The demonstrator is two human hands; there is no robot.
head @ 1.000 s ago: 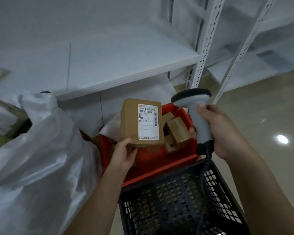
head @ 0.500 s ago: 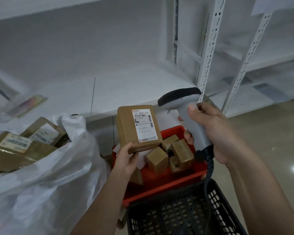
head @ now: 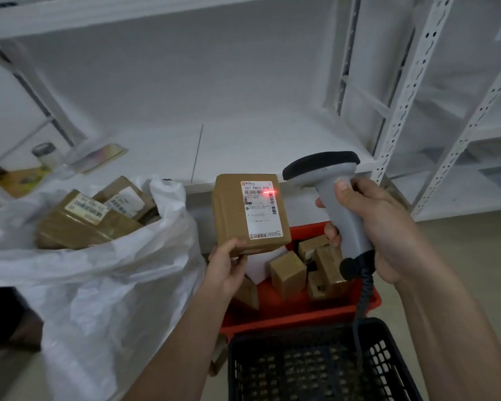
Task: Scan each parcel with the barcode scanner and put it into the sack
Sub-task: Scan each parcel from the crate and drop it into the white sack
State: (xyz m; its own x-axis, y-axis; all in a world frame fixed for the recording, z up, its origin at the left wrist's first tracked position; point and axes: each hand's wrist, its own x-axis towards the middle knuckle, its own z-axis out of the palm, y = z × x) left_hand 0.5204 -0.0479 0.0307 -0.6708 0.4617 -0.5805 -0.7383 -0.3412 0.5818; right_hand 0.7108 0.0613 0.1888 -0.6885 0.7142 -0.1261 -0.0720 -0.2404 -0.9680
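My left hand [head: 226, 266] grips the bottom edge of a brown cardboard parcel [head: 232, 215] held upright, its white label facing me. A red scan line glows on the label's barcode at the upper right. My right hand [head: 379, 227] grips the handle of a grey barcode scanner [head: 334, 192], whose black head points left at the label. The white sack [head: 104, 285] stands open at the left with several labelled parcels inside. Below the held parcel, a red crate [head: 301, 311] holds several small brown boxes.
A black perforated crate [head: 315, 369] sits in front of the red one, with the scanner's coiled cable hanging over it. White metal shelving [head: 396, 111] rises behind and to the right. A bottle and a flat packet lie on the shelf at the far left.
The view has tilted up, so the sack's opening and its parcels show. The parcel and scanner came up together, and the red scan line now lights the label.
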